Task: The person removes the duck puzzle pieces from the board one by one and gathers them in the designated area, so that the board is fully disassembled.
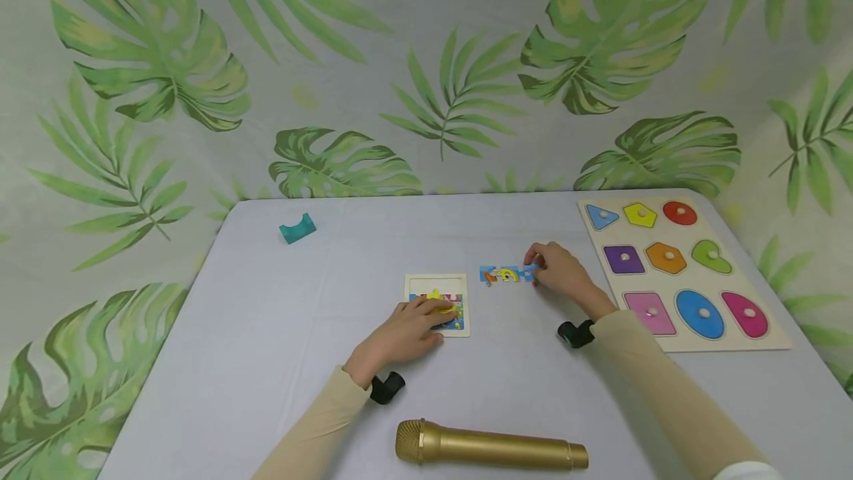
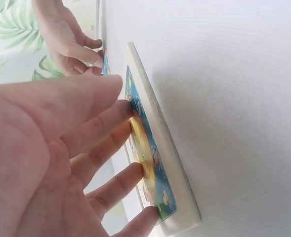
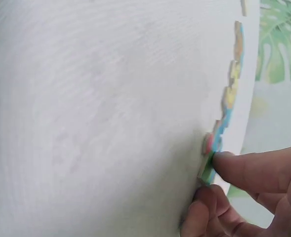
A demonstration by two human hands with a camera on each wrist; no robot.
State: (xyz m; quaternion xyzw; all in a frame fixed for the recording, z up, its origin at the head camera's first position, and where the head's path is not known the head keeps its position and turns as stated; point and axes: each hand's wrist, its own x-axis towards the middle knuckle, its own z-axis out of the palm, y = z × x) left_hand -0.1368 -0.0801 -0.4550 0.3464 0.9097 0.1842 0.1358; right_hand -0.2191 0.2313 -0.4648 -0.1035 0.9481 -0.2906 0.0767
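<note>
A small jigsaw puzzle in a pale wooden tray (image 1: 435, 280) lies mid-table in the head view, its lower part filled with colourful pieces and its top strip bare. My left hand (image 1: 413, 330) rests its fingertips on those pieces; in the left wrist view the fingers (image 2: 113, 190) reach the picture without curling round it. To the right of the tray lies a short row of joined puzzle pieces (image 1: 508, 274). At the row's right end, my right hand (image 1: 563, 272) pinches a blue and green puzzle piece (image 3: 208, 170) between thumb and fingers.
On the right lies a large board (image 1: 629, 243) with knobbed coloured shapes. A gold microphone (image 1: 493, 447) lies near the front edge. Toward the back left sits a teal curved block (image 1: 298, 229). A leaf-patterned cloth (image 1: 460, 161) hangs behind the white table.
</note>
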